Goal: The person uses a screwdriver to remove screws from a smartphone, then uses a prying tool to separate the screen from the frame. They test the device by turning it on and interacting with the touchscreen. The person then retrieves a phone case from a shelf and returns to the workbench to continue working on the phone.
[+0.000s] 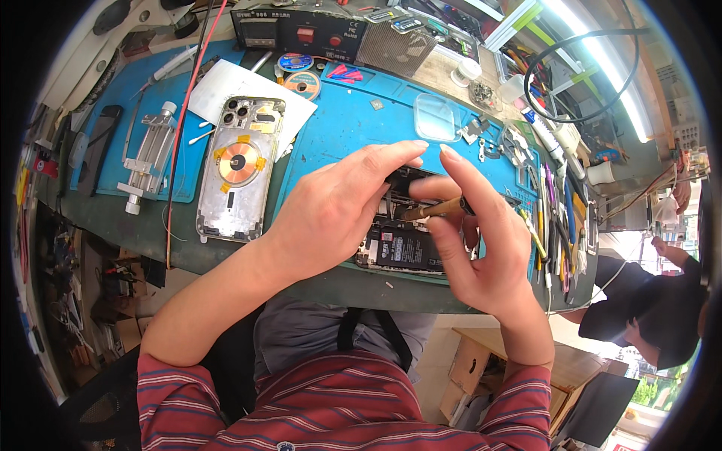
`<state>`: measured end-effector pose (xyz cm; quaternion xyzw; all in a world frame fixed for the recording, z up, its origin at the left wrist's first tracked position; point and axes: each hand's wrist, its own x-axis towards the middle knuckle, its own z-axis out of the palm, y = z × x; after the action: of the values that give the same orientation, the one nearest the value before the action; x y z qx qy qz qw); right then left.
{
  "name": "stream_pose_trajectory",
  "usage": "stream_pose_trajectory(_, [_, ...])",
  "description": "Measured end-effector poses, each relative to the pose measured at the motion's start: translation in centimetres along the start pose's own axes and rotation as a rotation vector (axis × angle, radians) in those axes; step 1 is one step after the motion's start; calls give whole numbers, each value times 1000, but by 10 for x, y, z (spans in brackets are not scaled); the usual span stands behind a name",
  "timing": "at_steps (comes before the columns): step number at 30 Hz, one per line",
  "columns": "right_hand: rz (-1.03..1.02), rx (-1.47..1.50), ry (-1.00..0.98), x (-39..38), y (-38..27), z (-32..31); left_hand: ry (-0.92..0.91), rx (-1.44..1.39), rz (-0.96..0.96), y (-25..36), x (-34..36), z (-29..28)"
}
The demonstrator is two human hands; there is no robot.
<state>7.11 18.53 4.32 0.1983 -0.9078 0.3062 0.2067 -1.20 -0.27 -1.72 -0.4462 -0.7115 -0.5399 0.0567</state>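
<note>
An opened phone lies on the bench before me, its black battery and inner parts exposed. My left hand arches over its far left corner, fingers stretched along the top end and thumb down at the left side. The fingertips' contact with the phone is partly hidden. In my right hand is a slim brown-gold tool, pinched between thumb and fingers. Its tip points left into the phone, above the battery. Motion blurs one right finger. The tool's exact kind is not clear.
A detached phone housing with a copper coil lies at left, partly on white paper. Beyond it stands a metal clamp. A clear plastic box sits on the blue mat. Pens and tools line the right edge.
</note>
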Motion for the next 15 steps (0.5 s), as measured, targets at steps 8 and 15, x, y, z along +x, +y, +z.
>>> stream_pose_trajectory(8, [-72,-27,-30,1,4,-1,-1,16,4,1,0,-1])
stream_pose_trajectory(15, [-82,-23,-28,3,-2,-1,1,27,18,-1,-1,-1])
